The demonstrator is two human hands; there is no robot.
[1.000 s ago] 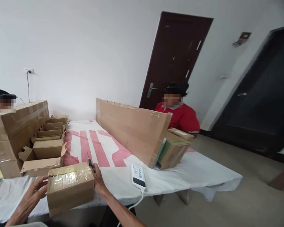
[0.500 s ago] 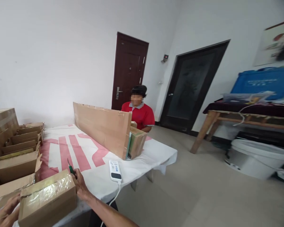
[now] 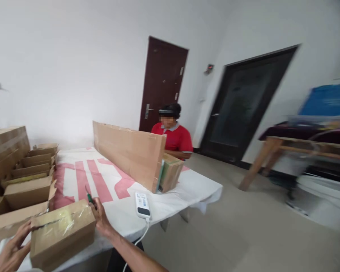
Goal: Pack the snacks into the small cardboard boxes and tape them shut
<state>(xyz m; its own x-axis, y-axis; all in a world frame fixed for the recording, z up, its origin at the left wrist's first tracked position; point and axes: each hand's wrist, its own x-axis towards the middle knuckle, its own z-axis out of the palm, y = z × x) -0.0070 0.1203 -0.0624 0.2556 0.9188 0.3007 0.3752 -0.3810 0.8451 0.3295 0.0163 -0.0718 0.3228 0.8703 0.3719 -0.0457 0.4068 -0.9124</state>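
A closed cardboard box (image 3: 62, 228) with shiny clear tape over its top seam stands at the near edge of the cloth-covered table. My left hand (image 3: 13, 247) grips its left end, the fingers at the upper corner and the thumb lower on the side. At the opposite end, my right hand (image 3: 101, 215) is closed around a slim green-handled knife (image 3: 89, 197), its thin blade pointing up and away. That hand also rests against the box's right end. Along the seam a dark line shows at the left, under wrinkled tape.
Left of the box stands a large open carton (image 3: 24, 211) with smaller boxes inside. A long cardboard panel (image 3: 127, 153) stands across the table (image 3: 198, 185), beside another box (image 3: 172, 172). A white power bank (image 3: 142, 205) trails a cable. A person in red (image 3: 180, 139) sits beyond.
The view has swung left, so everything sits further right. Both hands stay on the box, the knife still in the right one. The seated person's head has tipped down.
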